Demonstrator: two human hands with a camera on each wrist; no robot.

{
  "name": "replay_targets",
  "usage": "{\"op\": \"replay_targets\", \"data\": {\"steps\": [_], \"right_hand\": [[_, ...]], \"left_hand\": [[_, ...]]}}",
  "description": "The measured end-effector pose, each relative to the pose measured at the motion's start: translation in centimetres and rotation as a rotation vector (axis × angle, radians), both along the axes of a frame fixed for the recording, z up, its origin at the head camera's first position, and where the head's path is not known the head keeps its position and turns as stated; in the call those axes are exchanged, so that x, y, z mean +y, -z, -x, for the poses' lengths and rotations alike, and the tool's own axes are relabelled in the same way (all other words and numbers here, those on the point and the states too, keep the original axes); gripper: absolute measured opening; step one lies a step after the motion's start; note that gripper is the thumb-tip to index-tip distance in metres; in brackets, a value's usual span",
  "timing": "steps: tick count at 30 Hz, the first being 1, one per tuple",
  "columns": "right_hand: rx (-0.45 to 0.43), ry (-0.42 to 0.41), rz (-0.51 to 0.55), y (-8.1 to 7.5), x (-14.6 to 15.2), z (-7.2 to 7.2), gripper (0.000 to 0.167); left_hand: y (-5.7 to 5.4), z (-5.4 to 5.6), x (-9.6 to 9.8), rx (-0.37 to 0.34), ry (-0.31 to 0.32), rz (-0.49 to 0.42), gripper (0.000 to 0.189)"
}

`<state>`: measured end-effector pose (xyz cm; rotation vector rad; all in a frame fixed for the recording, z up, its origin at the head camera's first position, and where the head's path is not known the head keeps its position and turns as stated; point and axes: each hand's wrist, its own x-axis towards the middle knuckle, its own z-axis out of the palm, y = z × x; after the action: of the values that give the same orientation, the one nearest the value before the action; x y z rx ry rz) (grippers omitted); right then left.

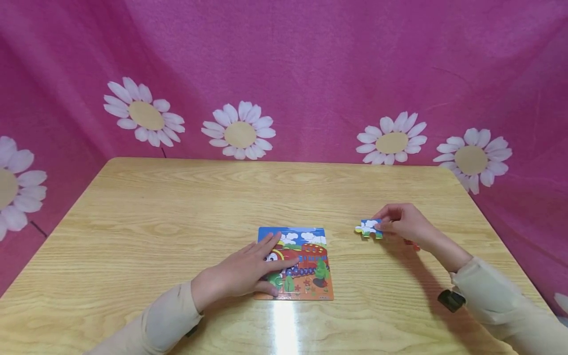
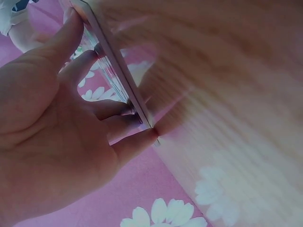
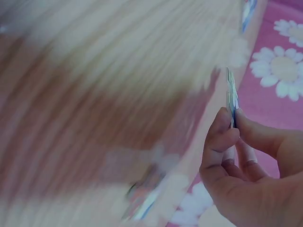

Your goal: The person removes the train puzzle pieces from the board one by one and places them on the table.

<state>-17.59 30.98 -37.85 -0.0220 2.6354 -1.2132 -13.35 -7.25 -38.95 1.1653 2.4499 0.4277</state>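
My left hand (image 1: 241, 270) rests on the left part of a square jigsaw puzzle (image 1: 310, 288), its fingers spread over the picture of a red train, trees and clouds. In the left wrist view the puzzle board (image 2: 116, 61) appears edge-on, with fingertips on its face and along its edge. My right hand (image 1: 407, 224) pinches a jigsaw piece (image 1: 367, 228) with blue sky, white cloud and green between thumb and fingers, to the right of the puzzle. Seen edge-on in the right wrist view, the piece (image 3: 232, 99) stands above the table.
Partly hidden under my right wrist, another reddish piece (image 1: 412, 243) lies on the wooden table (image 1: 186, 207). A pink cloth (image 1: 310, 74) with white daisies hangs behind the table's far edge and around its sides.
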Motion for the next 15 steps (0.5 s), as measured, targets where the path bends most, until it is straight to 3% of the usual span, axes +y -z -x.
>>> {"op": "replay_targets", "data": {"steps": [6,15], "right_hand": [[-0.036,0.021,-0.018,0.6,2.1,-0.5,0.022],[0.089,-0.005,-0.181,1.6,2.8,-0.8,0.019]], "left_hand": [[0.1,0.1,0.0,0.006,0.004,-0.002,0.064],[0.0,0.0,-0.1,0.014,0.005,-0.004,0.065]]}}
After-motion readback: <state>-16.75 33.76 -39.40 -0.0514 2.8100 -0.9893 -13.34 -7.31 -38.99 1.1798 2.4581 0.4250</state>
